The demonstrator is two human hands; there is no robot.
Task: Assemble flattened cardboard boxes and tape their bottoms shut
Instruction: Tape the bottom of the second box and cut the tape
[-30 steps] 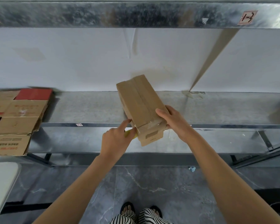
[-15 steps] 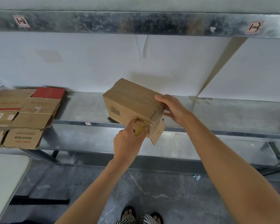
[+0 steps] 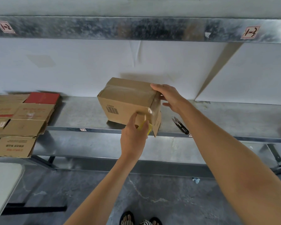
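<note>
An assembled brown cardboard box (image 3: 125, 99) lies on its side on the metal shelf (image 3: 81, 111), clear tape running along its top seam and down its right end. My left hand (image 3: 134, 137) grips a yellow tape roll (image 3: 144, 126) at the box's lower right corner, where a strip of tape still joins the roll to the box. My right hand (image 3: 168, 96) rests with straight fingers on the top right edge of the box. A loose flap hangs at the box's right end.
A pile of flattened cardboard boxes (image 3: 21, 117) with a red one (image 3: 42, 98) lies at the shelf's left. Small black snips (image 3: 180, 125) lie on the shelf right of the box. A white table corner (image 3: 2, 184) is at lower left. An upper shelf beam (image 3: 136, 28) runs overhead.
The box has been turned from standing on end to lying on its side and set down on the shelf. My left hand with the tape roll moved to its lower right corner.
</note>
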